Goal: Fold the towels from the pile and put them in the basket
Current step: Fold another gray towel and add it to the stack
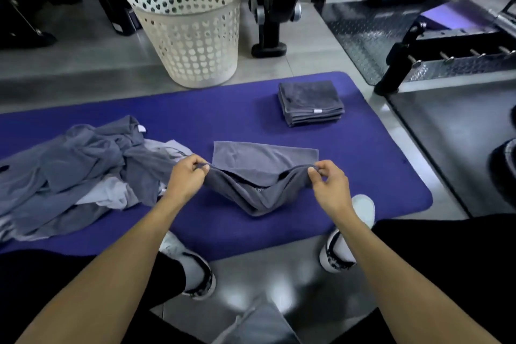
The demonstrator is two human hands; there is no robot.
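Observation:
A grey towel (259, 173) lies half lifted on the purple mat (223, 117). My left hand (187, 179) pinches its near left corner and my right hand (329, 187) pinches its near right corner, both raised above the mat, so the cloth sags between them. The far edge of the towel lies flat. A loose pile of grey and pale towels (75, 167) is heaped on the mat to the left. A stack of folded grey towels (311, 102) sits at the mat's far right. The white perforated basket (190, 28) stands on the floor beyond the mat.
Black gym machines (273, 3) and a metal tread-plate platform (418, 36) stand behind and to the right. My two white shoes (195, 268) rest at the mat's near edge on the grey floor. Another grey cloth (259, 324) lies at the bottom of the view.

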